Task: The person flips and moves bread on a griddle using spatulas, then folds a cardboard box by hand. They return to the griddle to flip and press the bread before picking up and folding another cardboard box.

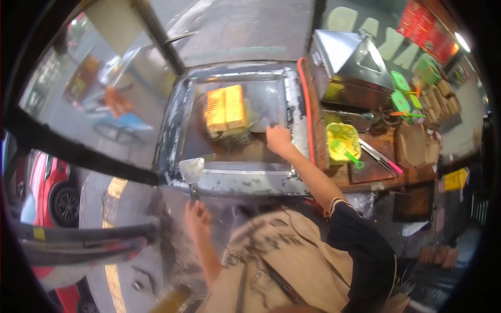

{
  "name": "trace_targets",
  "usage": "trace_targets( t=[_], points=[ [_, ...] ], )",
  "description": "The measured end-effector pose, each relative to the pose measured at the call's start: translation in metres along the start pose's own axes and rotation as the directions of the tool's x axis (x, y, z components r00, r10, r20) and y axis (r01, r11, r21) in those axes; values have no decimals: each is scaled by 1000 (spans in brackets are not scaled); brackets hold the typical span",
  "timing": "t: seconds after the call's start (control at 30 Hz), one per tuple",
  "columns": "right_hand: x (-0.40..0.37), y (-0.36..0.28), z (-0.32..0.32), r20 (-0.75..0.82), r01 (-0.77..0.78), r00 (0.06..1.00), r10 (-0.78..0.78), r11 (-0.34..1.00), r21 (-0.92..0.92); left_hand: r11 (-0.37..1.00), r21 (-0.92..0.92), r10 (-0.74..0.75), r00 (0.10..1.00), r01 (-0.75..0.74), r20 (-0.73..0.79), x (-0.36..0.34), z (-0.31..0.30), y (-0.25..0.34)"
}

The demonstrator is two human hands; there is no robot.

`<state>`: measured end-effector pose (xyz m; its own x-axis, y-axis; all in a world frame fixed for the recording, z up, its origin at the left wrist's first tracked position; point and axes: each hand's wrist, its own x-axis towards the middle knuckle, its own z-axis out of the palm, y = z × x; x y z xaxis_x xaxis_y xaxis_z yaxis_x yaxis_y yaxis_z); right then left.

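Two yellow-orange slabs with ridged tops [226, 107] lie side by side on the flat metal griddle [209, 151]. My right hand [279, 140] is closed on the handle of a spatula, whose blade [258, 124] rests on the griddle just right of the slabs. At the griddle's front left edge, my left hand [198, 214] grips the dark handle of a second spatula [192, 169], its wide pale blade pointing up and away from me. What lies under the slabs is dark and hard to make out.
To the right, a wooden counter [339, 180] carries a yellow tub [343, 141] with a green-handled tool, tongs [380, 159], green containers [401, 99] and brown paper items [411, 143]. A steel box [349, 68] stands behind. Red tubing [308, 109] borders the griddle; a frame post [156, 34] rises at back left.
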<state>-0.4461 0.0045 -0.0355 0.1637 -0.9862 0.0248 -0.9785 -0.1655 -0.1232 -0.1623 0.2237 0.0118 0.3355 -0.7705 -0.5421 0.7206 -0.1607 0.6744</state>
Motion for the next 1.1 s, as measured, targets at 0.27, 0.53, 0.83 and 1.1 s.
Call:
trace_targets(
  t=[0.27, 0.53, 0.83, 1.1],
  points=[
    [25, -110, -4, 50, 399, 907, -418, 893, 208, 991, 39, 128, 985, -124, -117, -41, -4, -6],
    [36, -101, -32, 151, 192, 969, -194, 981, 28, 993, 102, 60, 998, -59, -11, -28, -10, -20],
    [-50, -3, -63, 178, 63, 982, -67, 998, 28, 960, 278, -67, 993, 38, 95, -2, 20, -42],
    [-35, 19, 40, -143, -155, 968, 208, 938, 311, 857, 514, -139, 975, 30, 174, 44, 55, -62]
  ],
)
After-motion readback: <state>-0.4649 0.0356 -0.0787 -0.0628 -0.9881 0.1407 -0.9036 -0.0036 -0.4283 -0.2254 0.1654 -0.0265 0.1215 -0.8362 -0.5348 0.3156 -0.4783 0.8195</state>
